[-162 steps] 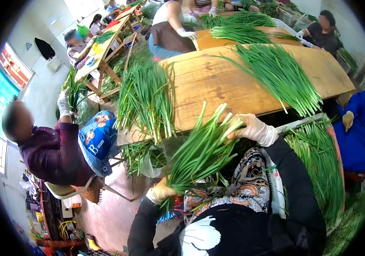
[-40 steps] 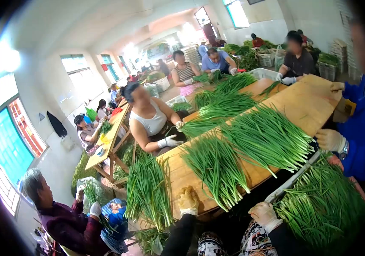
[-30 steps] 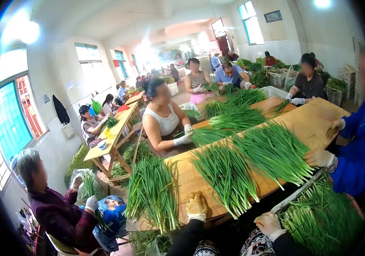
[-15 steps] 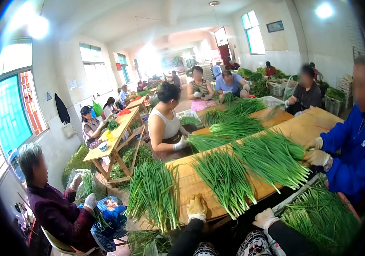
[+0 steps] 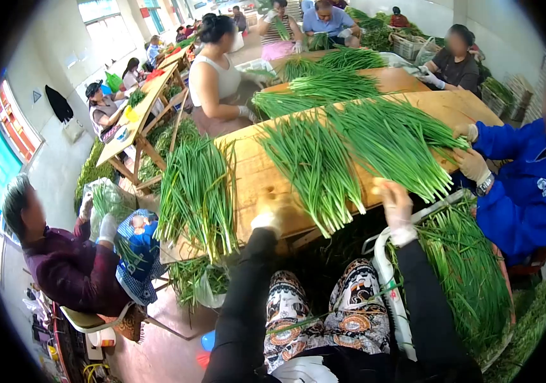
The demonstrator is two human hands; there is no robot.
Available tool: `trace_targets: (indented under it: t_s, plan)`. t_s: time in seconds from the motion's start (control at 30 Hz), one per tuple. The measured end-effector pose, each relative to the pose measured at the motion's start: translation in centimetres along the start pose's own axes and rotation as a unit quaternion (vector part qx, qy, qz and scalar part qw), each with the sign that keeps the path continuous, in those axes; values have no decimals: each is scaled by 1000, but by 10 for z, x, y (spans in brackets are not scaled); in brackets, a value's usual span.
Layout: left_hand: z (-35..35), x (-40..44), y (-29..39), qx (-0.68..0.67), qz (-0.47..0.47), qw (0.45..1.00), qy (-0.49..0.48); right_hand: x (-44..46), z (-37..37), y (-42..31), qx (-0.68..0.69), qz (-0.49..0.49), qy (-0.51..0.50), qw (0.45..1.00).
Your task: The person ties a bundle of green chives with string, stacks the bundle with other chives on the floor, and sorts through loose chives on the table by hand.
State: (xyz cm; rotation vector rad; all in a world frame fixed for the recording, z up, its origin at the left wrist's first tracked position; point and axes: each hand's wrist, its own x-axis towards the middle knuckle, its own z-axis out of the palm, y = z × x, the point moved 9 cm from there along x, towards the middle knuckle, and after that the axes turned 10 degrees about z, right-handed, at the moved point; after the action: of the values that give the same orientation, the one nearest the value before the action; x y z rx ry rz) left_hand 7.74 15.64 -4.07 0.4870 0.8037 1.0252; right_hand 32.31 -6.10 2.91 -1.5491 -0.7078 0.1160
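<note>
Both my hands wear pale gloves. My left hand (image 5: 270,212) is over the near edge of the wooden table (image 5: 250,163), between two bunches of green stalks; motion blurs its fingers. A left bunch (image 5: 198,195) lies beside it, and a middle bunch (image 5: 314,169) lies to its right with pale ends toward me. My right hand (image 5: 395,207) is raised near the table edge, below the pale ends of a right bunch (image 5: 397,143). Its fingers look bent, and whether anything is between them is unclear.
A crate of stalks (image 5: 464,274) stands at my right. A co-worker in blue (image 5: 518,185) touches stalks at the table's right end. A co-worker in purple (image 5: 88,268) sits at the left, holding stalks. Another in a white top (image 5: 212,83) stands across the table.
The view has tilted down. My right hand has risen from beside my lap toward the table edge. My left hand has shifted and blurred. The co-worker in blue now has both hands at stalks.
</note>
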Motion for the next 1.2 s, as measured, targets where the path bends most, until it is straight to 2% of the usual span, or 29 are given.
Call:
trace_targets:
  t_s: [0.03, 0.07, 0.1, 0.13, 0.17, 0.2, 0.23, 0.27, 0.3, 0.33, 0.4, 0.43, 0.47, 0.53, 0.57, 0.6, 0.63, 0.67, 0.73, 0.8, 0.87, 0.9, 0.93, 1.0, 1.03, 1.07, 1.13, 1.17, 1.2]
  plan:
    - [16, -12, 11, 368, 41, 928, -36, -5, 16, -41, -106, -70, -10, 992]
    - [28, -13, 13, 481, 84, 872, -27, -1, 51, -32, -60, -51, -113, 990]
    - [25, 4, 2, 495, 113, 861, -35, -14, 76, -44, -171, -166, -142, 961]
    - [15, 30, -19, 454, 132, 879, -60, -31, 100, -50, -194, -193, -183, 944]
    - [8, 48, -35, 426, 133, 892, -79, -42, 119, -53, -284, -129, -245, 918]
    - [1, 56, -43, 416, 120, 897, -94, -49, 133, -45, -394, -119, -224, 883]
    - [9, 30, -40, 442, 32, 890, -110, -54, 145, -33, -442, -76, -286, 847]
    - [2, 33, -39, 441, 31, 890, -110, -60, 152, -20, -486, -32, -346, 802]
    - [3, 32, -43, 277, 14, 947, -163, -61, 152, -23, -479, -46, -333, 811]
    - [8, 29, -44, 103, -4, 973, -208, -61, 153, -20, -481, -45, -336, 809]
    - [17, -10, -28, 39, -35, 981, -185, -59, 155, 1, -342, 70, -389, 853]
    - [24, -23, -20, -24, -44, 973, -225, -62, 154, 10, -162, 148, -392, 894]
    - [32, -34, -12, -85, -51, 959, -265, -68, 148, 2, -66, 258, -388, 882]
    - [29, -39, -13, -37, -51, 959, -278, -72, 149, -4, -160, 150, -380, 899]
    - [23, -36, -19, 27, -39, 962, -269, -79, 154, -2, -183, 134, -388, 893]
    - [16, -33, -24, 91, -27, 962, -258, -83, 154, -8, -270, 51, -364, 890]
    - [7, -25, -28, 155, -4, 959, -237, -90, 157, -9, -270, 54, -379, 883]
    - [1, -21, -32, 155, -5, 959, -236, -96, 160, -10, -269, 58, -394, 877]
    - [-11, -18, -45, 134, -57, 965, -217, -105, 164, -13, -248, 44, -421, 871]
    - [-14, -23, -46, 86, -53, 968, -230, -110, 169, -18, -225, 29, -449, 864]
    - [-15, -41, -43, 46, -99, 970, -216, -128, 177, -4, -73, 228, -540, 807]
    - [-23, -43, -44, 61, -109, 977, -175, -127, 180, -5, 55, 253, -530, 807]
    - [-26, -44, -46, 59, -109, 977, -173, -124, 180, -1, 71, 280, -536, 793]
    - [-18, -46, -46, 120, -54, 954, -269, -115, 177, 15, 61, 340, -457, 820]
    - [-28, -38, -55, 151, -49, 953, -256, -114, 177, 16, 73, 386, -427, 815]
    - [-27, -41, -58, 140, -57, 950, -272, -116, 190, 32, 157, 415, -415, 794]
    - [-34, -24, -47, 250, 192, 916, -250, -109, 189, 48, 270, 421, -311, 808]
    - [-1, -72, -16, 186, 191, 925, -271, -110, 190, 46, 270, 421, -312, 808]
    - [-9, -77, -13, 169, 293, 902, -267, -110, 190, 43, 316, 434, -296, 790]
